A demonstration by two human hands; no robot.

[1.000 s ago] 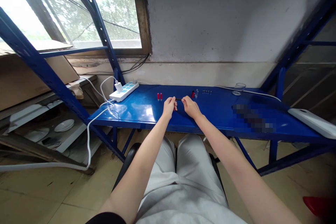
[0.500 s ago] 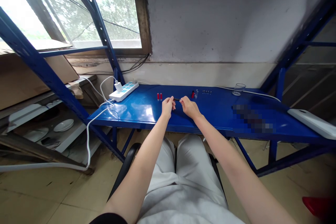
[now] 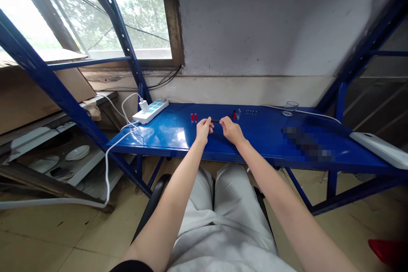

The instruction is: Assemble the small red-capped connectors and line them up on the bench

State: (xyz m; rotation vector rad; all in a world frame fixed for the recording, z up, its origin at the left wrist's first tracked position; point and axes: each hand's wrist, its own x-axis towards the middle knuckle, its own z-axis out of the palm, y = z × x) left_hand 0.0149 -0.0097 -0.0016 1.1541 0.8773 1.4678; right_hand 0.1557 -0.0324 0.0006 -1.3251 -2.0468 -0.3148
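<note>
A thin dark rod-like piece runs level between my two hands, just above the blue table. My left hand is closed on its left end. The fingertips of my right hand pinch the right end; a small part there is too covered to name. Beyond my left hand lie two small red pieces with pale tips. Past my right hand are a dark red piece and a clear piece, and beside them several tiny metallic bits in a row.
A white power strip with a plugged-in cable sits at the table's left end. To the right stand a clear glass, a blurred-out dark object and a white slab-like object. Blue metal posts rise at both sides.
My right hand has shifted very slightly at the right end of the dark piece, and a little more of the piece shows between my hands. My left hand stays put.
</note>
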